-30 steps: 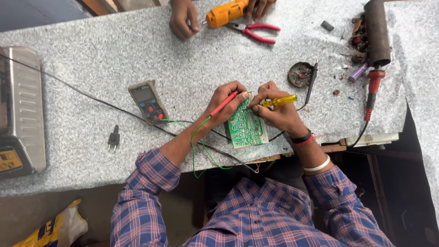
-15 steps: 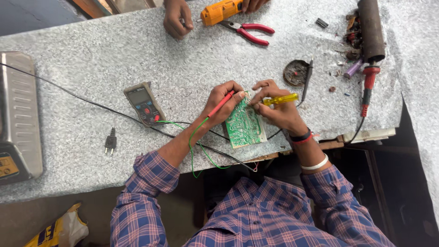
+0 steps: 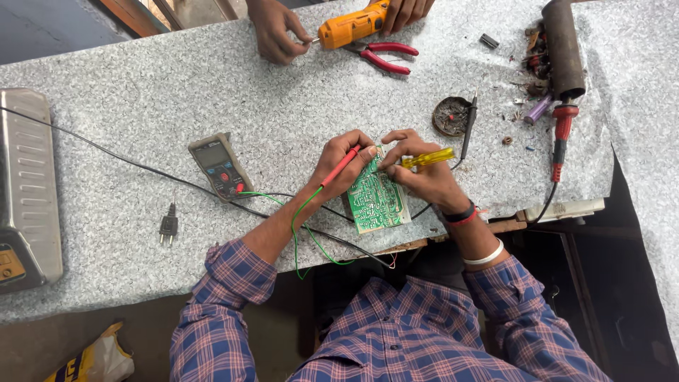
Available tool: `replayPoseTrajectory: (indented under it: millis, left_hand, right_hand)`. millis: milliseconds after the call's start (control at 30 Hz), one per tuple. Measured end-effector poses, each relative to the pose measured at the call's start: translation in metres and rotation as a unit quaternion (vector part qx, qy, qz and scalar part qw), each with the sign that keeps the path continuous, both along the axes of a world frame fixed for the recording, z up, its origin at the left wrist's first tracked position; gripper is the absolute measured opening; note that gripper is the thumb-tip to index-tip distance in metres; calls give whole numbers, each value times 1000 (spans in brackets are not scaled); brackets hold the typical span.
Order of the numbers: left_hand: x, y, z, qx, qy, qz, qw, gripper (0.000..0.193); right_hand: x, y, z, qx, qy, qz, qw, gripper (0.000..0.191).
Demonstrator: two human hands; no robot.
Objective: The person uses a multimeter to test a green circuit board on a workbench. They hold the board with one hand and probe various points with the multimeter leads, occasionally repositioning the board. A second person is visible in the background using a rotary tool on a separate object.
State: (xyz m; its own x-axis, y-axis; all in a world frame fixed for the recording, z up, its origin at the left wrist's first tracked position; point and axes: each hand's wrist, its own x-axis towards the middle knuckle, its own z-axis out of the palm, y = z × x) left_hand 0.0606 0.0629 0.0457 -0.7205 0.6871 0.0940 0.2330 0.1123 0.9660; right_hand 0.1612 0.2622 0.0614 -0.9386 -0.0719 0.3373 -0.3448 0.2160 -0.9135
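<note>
Both hands work over the green circuit board (image 3: 378, 194) at the centre of the frame, near the lower edge of the counter (image 3: 141, 92). Left hand (image 3: 343, 164) is closed around a red test probe (image 3: 339, 166), its tip angled toward the board's upper left corner. Right hand (image 3: 417, 173) is closed around a yellow-handled tool (image 3: 428, 157), tip at the board's upper edge; whether either tip touches the board cannot be told. Step in hand, as judged: probing points on the board. The next move calls for steady tip placement without sliding the board, which overhangs toward the counter edge. A green lead (image 3: 304, 226) runs from the probe to the grey multimeter (image 3: 219, 164), left of the board. Right of the board lie a round tin (image 3: 449, 117) and a red-handled soldering iron (image 3: 561, 138). At the top of the frame, another person's hands hold an orange tool (image 3: 350, 25) beside red pliers (image 3: 385, 55).
</note>
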Motion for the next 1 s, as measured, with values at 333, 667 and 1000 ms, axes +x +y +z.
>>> replayPoseTrajectory:
  millis: [333, 667, 1000]
  left_hand:
    - [4, -1, 3, 7, -29, 9, 1000, 14]
    - [5, -3, 3, -1, -4, 12, 1000, 15]
    - [6, -5, 11, 8, 26, 45, 999, 21]
  right_hand:
    - [7, 1, -6, 4, -13, -26, 1000, 10]
    - [12, -3, -4, -14, -41, -35, 998, 10]
    - [6, -7, 6, 34, -1, -33, 999, 11]
